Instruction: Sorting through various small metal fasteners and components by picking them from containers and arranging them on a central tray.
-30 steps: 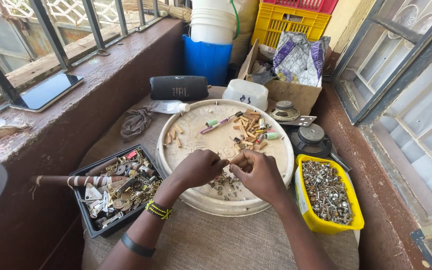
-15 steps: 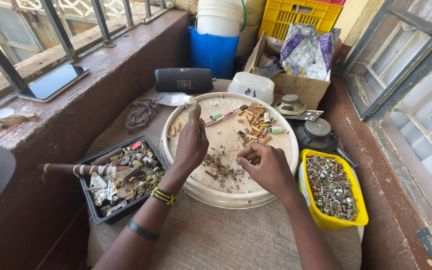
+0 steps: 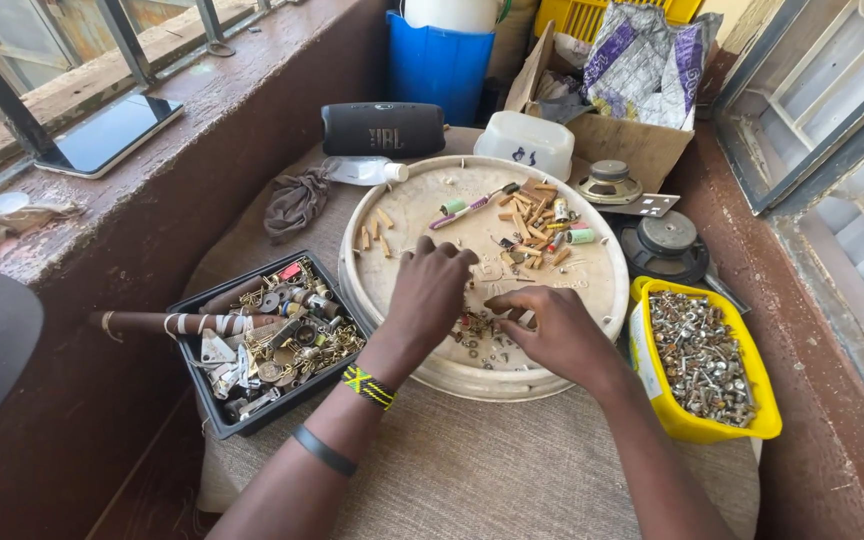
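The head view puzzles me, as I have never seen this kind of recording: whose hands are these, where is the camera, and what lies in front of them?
The camera sits on the person's head and looks down, so both arms are their own. The left hand and right hand rest palm down on small metal bits in a round pale tray; neither visibly grips anything. Farther up the tray lie tan tubes. Left of it is a black tray of scrap parts, right a yellow tub of screws.

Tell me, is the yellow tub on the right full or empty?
Nearly full: the yellow tub holds a heap of small metal screws and nuts reaching almost to its rim.
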